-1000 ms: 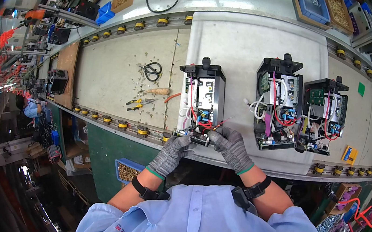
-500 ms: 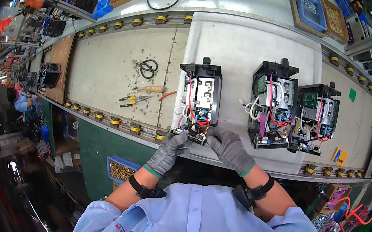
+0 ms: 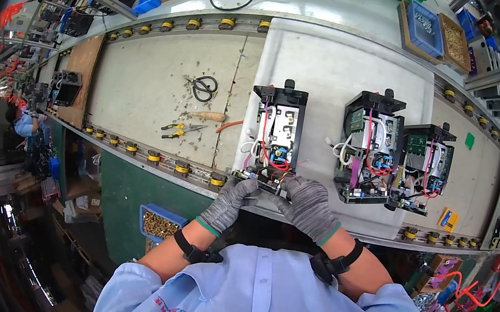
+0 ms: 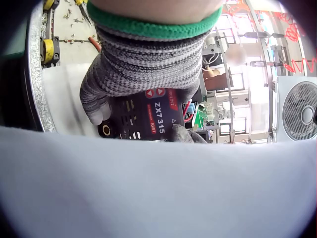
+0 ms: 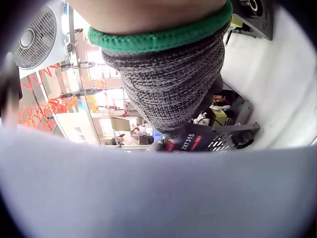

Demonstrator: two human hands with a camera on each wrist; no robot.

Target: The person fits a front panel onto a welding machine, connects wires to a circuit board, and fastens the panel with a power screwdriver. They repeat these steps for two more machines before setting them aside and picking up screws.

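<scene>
An opened welding machine, with bare boards and red, white and purple wires, stands upright on the white sheet. Its dark front panel, printed ZX7315, faces the person. My gloved left hand grips that panel at its left side, fingers bent over the edge in the left wrist view. At the panel's right end my gloved right hand holds the upper edge beside the loose wires; its fingertips are mostly hidden by the glove and sleeve.
Two similar opened machines stand to the right. Black-handled scissors, yellow-handled pliers and scattered scraps lie left. Roller rails edge the bench. A blue bin of brass parts hangs below the front edge.
The head view has shifted slightly. Both hands stay at the front panel, with small finger movements of the right hand; its thumb now shows lower, in front of the panel.
</scene>
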